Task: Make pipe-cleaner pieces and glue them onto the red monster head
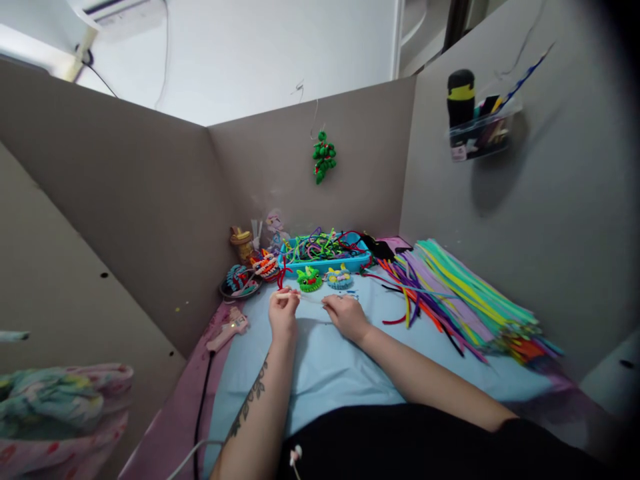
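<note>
My left hand is closed in a pinch above the blue table cover. Red pipe cleaner ends rise just above its fingers; whether they are held is unclear. A thin pale strand runs from this hand toward my right hand, whose fingers are pinched at the strand's other end. Just beyond the hands sit a green pipe-cleaner animal head with a red mouth and a blue-and-yellow one.
Behind stands a blue tray of tangled pipe cleaners. Bundles of coloured pipe cleaners lie right. At left are a pink glue gun with a black cord and a dark bowl of pieces. Grey panels enclose three sides.
</note>
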A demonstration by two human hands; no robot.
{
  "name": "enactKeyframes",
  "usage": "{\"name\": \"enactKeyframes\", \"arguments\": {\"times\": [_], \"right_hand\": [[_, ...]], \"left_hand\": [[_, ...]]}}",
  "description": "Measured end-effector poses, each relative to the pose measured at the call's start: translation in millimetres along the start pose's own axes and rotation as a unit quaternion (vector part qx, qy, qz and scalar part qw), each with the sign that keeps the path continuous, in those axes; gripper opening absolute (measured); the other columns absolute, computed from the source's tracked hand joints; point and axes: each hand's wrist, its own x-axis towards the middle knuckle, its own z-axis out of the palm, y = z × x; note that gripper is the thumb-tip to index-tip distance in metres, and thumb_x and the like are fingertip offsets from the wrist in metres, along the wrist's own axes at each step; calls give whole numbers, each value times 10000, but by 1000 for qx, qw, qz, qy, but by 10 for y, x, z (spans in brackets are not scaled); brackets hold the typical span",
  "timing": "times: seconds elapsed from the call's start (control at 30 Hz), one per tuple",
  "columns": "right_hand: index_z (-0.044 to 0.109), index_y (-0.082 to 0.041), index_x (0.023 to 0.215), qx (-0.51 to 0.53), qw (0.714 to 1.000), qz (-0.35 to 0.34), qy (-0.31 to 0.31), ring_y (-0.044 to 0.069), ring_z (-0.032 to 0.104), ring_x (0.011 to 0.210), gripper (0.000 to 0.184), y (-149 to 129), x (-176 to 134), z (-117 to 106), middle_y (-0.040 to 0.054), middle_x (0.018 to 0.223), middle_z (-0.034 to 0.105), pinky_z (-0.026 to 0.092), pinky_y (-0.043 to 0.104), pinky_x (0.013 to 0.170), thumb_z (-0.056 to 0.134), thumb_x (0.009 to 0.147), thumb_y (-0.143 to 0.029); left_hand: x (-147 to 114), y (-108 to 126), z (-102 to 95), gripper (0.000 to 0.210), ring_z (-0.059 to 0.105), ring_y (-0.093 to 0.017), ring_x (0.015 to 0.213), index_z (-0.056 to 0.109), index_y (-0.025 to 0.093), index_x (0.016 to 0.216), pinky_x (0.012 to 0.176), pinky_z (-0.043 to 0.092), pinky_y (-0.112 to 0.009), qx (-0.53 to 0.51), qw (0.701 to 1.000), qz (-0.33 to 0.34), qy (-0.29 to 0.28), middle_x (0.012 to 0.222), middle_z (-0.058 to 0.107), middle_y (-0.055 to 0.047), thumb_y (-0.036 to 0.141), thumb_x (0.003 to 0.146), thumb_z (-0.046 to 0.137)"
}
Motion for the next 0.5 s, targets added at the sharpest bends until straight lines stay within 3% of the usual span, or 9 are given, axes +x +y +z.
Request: {"name": "enactKeyframes", "arguments": {"times": [0.13,0.3,0.43,0.5], "right_hand": [[668,-207,844,-4,998,68,4,216,570,890,148,204,16,-59,66,885,689,359,329,800,534,829,-144],[689,-203,779,34,994,106,19,258,526,965,112,345,44,-41,90,959,674,367,395,834,585,780,-159],[679,-195,756,115,989,84,40,217,555,928,170,305,53,-25,74,948,670,413,358,835,538,841,-238],[678,-189,856,162,983,72,38,178,588,814,172,265,44,-7,62,918,673,456,310,760,532,849,-280]], "left_hand": [[25,66,-48,396,656,-139,783,536,195,940,703,510,-275,40,998,35,14,914,652,-41,528,735,594],[-109,59,36,227,581,-138,581,667,169,748,577,470,-251,158,983,49,-79,654,632,-11,339,619,744],[-195,71,72,113,565,-163,630,708,201,707,651,475,-286,225,962,75,-138,683,651,-23,214,601,744],[-214,80,71,120,572,-174,664,713,214,714,698,478,-304,244,953,84,-159,710,656,-28,184,601,741]]}}
